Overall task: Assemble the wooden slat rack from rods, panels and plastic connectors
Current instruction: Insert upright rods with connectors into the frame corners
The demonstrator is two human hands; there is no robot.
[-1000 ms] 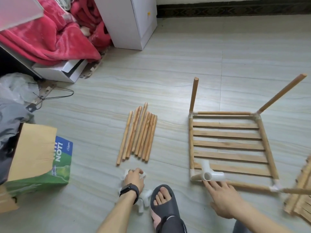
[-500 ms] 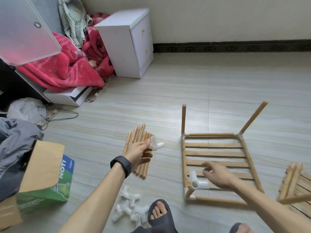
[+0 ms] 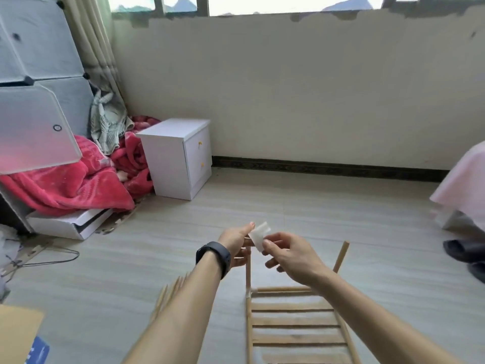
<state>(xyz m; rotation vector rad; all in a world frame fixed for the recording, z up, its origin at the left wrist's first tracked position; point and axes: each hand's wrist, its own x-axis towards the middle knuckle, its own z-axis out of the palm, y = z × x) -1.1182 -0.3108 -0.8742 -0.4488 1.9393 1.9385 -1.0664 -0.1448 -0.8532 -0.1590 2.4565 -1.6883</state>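
On the pale streaked floor (image 3: 315, 211), a rectangular wooden slat panel (image 3: 294, 321) lies flat at the near right, with 2 round wooden rods standing up from its far corners: the left upright rod (image 3: 248, 274) and the right upright rod (image 3: 341, 257). A bundle of loose wooden rods (image 3: 168, 298) lies to its left, partly hidden by the forearm. Both hands are raised over the top of the left upright rod. The left hand (image 3: 235, 244) has its thumb on top of a small white plastic connector (image 3: 258, 235) and its fingers curled beneath; blur hides whether they also close on the rod. The right hand (image 3: 294, 257) pinches the connector's near edge between thumb and forefinger. The step appears to be capping that rod. Next, a socket probably needs lining up with the rod's end and pressing straight down.
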